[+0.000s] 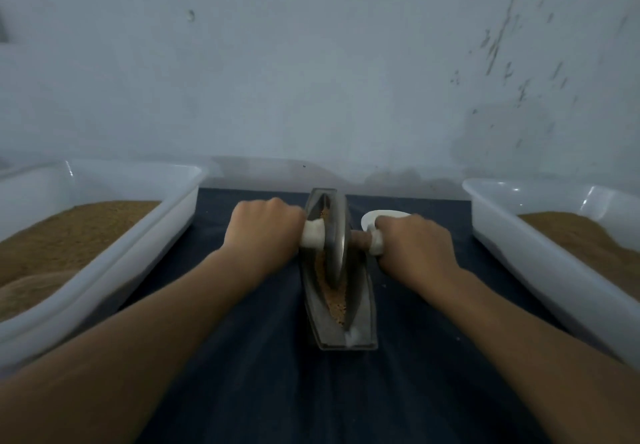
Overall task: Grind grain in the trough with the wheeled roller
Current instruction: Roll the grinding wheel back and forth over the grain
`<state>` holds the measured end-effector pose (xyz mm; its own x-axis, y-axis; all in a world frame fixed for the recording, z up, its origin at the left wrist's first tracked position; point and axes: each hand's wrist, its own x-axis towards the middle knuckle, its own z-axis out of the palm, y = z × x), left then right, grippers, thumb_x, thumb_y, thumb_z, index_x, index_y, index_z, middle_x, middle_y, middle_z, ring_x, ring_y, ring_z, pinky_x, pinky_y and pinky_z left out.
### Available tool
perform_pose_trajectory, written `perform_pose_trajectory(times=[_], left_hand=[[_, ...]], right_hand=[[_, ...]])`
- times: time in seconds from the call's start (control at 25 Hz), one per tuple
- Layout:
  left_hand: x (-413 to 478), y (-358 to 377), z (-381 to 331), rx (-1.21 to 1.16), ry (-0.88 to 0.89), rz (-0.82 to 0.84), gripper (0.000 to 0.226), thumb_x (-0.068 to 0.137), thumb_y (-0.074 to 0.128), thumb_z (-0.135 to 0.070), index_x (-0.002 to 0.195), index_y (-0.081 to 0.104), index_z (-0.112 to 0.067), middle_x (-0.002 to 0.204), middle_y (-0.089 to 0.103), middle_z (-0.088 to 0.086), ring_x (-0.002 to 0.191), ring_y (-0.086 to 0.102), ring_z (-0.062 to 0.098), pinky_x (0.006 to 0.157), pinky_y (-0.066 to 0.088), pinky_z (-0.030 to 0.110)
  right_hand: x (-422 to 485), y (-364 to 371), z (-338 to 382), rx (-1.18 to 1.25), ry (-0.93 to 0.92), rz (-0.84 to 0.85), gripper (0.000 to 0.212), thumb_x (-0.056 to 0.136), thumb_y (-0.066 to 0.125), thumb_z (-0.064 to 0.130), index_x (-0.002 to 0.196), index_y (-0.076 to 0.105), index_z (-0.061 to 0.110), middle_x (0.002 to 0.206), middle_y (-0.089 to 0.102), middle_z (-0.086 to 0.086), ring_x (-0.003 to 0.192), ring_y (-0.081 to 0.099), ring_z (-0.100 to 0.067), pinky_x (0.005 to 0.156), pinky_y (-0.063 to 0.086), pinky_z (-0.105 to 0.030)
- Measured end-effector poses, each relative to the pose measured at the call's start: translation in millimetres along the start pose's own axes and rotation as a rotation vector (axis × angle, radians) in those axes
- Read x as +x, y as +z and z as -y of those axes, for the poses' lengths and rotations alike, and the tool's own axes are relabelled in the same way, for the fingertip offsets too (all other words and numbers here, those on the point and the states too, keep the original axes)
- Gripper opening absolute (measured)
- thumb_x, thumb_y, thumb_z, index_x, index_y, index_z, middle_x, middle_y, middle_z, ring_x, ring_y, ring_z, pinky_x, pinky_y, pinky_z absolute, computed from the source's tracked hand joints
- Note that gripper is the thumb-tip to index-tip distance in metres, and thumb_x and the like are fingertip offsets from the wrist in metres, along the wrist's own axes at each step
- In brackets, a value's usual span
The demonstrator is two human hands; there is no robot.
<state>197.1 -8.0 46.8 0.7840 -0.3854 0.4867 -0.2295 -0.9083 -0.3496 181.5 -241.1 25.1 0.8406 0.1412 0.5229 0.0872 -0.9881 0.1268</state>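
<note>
Lengthwise toward wall (311, 63), trough (362, 305); roller (335, 246) crosswise.

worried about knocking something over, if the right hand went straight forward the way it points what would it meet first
Probably the small white disc lying on the dark cloth just beyond the right hand, which grips the roller handle. How far apart they are is hard to judge.

Trough (337, 319) centre on cloth (270, 357); roller (335, 239) in trough; tubs left (104, 236), right (540, 246).

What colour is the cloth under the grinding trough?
Plain dark navy blue. The head view, the only one, shows the cloth spread beneath the trough.
</note>
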Motion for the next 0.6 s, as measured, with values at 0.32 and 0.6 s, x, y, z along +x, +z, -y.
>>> perform_pose_trajectory(times=[0.32,0.6], left_hand=[[-38,-35,-8,-0.008,0.039,0.038,0.025,0.083,0.065,-0.023,0.081,0.039,-0.024,0.066,0.036,-0.006,0.056,0.039,0.019,0.045,0.015,0.029],[-59,-42,-4,-0.067,-0.023,0.021,0.022,0.083,0.062,-0.025,0.083,0.04,-0.025,0.069,0.041,-0.007,0.057,0.041,0.019,0.046,0.015,0.029]], right_hand=[[-52,-35,4,0.005,0.021,0.051,0.017,0.08,0.066,0.037,0.09,0.055,0.029,0.077,0.054,0.006,0.067,0.058,-0.025,0.052,0.033,-0.03],[-49,-60,9,-0.035,-0.01,0.101,0.016,0.085,0.058,0.028,0.083,0.042,0.03,0.078,0.057,0.004,0.065,0.043,-0.026,0.052,0.028,-0.031]])
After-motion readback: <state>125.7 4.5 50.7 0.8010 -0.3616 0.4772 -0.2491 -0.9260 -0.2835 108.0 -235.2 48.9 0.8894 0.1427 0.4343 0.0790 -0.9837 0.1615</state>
